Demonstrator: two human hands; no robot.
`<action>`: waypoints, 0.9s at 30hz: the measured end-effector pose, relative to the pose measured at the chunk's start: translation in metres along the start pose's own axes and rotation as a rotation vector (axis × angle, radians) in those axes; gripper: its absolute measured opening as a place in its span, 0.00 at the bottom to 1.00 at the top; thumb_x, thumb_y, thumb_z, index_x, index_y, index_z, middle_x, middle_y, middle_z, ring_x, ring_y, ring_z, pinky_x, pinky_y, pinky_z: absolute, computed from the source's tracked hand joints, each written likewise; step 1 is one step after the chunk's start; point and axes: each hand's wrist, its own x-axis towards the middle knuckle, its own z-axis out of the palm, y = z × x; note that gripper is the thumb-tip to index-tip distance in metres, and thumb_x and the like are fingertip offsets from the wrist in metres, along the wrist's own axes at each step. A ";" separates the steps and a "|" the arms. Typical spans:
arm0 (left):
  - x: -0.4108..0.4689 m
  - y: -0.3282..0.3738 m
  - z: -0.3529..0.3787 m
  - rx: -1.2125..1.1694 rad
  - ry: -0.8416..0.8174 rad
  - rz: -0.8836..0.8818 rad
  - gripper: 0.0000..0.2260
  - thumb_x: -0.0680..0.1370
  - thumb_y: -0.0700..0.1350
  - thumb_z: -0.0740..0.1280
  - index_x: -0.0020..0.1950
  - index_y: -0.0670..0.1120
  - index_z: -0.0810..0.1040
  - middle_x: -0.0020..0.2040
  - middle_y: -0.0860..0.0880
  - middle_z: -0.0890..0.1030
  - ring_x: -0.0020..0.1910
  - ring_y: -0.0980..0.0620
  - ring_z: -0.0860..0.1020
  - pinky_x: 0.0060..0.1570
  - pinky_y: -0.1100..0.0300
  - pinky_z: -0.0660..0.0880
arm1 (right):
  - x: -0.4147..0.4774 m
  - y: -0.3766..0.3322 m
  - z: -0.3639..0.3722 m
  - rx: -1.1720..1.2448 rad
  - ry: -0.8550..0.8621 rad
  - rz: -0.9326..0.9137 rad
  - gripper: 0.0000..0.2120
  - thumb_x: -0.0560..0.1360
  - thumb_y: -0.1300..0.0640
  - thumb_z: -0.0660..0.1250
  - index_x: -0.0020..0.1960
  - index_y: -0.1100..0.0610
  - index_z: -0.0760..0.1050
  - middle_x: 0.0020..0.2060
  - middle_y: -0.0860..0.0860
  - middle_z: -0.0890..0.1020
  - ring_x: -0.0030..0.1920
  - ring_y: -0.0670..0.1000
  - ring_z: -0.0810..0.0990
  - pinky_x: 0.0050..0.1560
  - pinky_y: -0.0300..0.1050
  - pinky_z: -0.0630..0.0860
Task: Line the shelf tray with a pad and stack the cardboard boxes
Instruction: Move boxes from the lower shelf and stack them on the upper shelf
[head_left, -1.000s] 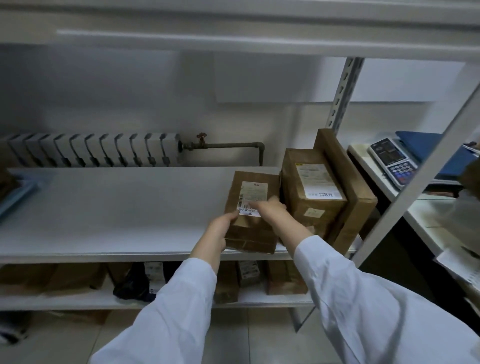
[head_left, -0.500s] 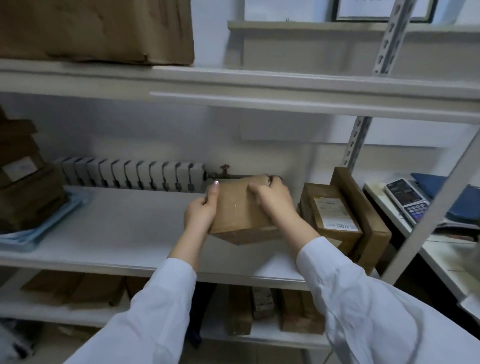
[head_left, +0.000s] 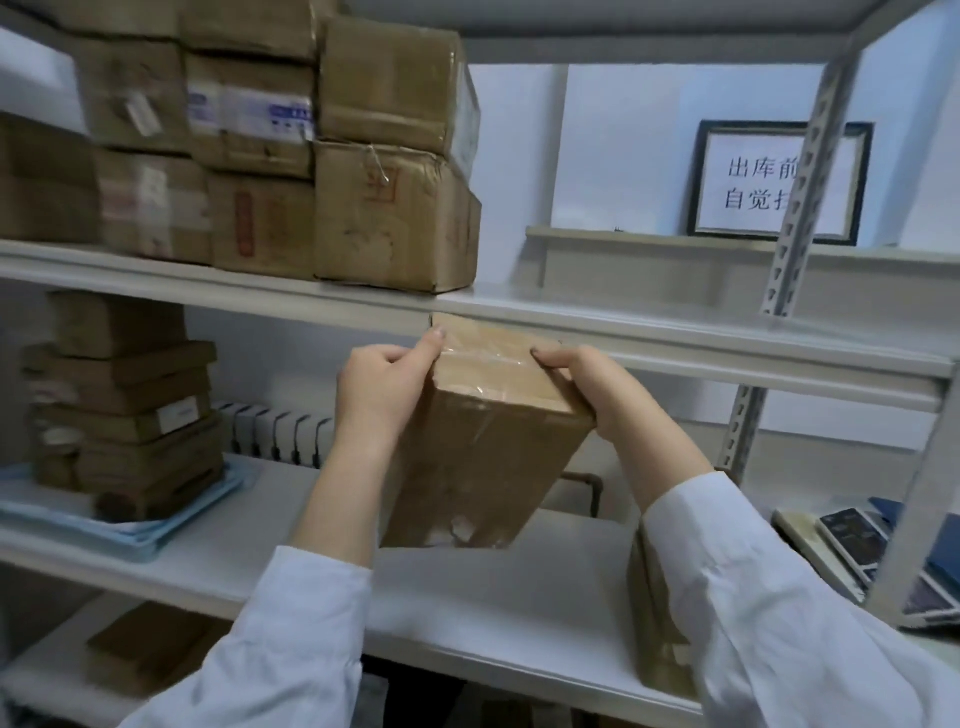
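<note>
- A taped cardboard box (head_left: 483, 441) is held up in the air in front of the middle shelf (head_left: 467, 582), its top end level with the front edge of the upper shelf (head_left: 675, 332) and its lower end clear of the shelf board below.
- The left hand (head_left: 382, 389) grips the box's left side, fingers curled around the edge and the thumb lying on the top face.
- The right hand (head_left: 597, 389) clasps the box's right side, fingertips pressed on the top face near the clear tape.
- Both arms wear white sleeves (head_left: 779, 623).
- On the left of the middle shelf sits a pale blue tray (head_left: 156, 530); a blue pad seems to line it, though blur makes the layers hard to separate.
- The tray holds a stack of cardboard boxes (head_left: 124, 405), several high and slightly uneven, one with a white label on its near face.
- The upper shelf carries a row of larger cartons (head_left: 363, 156), stacked two or more high, filling the left half.
- Another brown box (head_left: 660, 623) stands at the right end of the middle shelf, mostly hidden behind the right sleeve.
- A white radiator (head_left: 275, 431) shows behind the middle shelf, against the far wall.
- A framed notice (head_left: 753, 182) rests on a far ledge, partly crossed by the perforated shelf post (head_left: 800, 197).
- On the far right, beyond the shelf frame, lie dark handheld devices (head_left: 852, 535).
- The lowest shelf holds more brown cardboard, blurred.
</note>
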 end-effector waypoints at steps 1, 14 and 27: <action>-0.002 0.011 -0.005 -0.009 0.021 0.044 0.28 0.74 0.57 0.68 0.22 0.47 0.58 0.22 0.51 0.58 0.26 0.50 0.59 0.34 0.57 0.57 | -0.006 -0.010 -0.002 0.025 -0.012 -0.021 0.10 0.75 0.50 0.65 0.54 0.53 0.76 0.50 0.55 0.81 0.43 0.54 0.79 0.39 0.45 0.73; 0.001 0.124 -0.026 -0.419 -0.002 0.400 0.17 0.77 0.53 0.64 0.32 0.48 0.81 0.22 0.58 0.75 0.29 0.59 0.70 0.35 0.63 0.66 | -0.062 -0.115 -0.050 0.187 0.083 -0.432 0.12 0.72 0.52 0.68 0.53 0.55 0.79 0.38 0.50 0.81 0.36 0.51 0.78 0.38 0.43 0.71; 0.008 0.140 -0.003 -0.480 -0.302 0.386 0.35 0.69 0.58 0.67 0.74 0.53 0.61 0.64 0.59 0.70 0.64 0.59 0.70 0.64 0.63 0.67 | -0.062 -0.125 -0.065 0.245 0.255 -0.981 0.02 0.73 0.57 0.68 0.45 0.53 0.79 0.39 0.48 0.82 0.40 0.48 0.80 0.46 0.47 0.77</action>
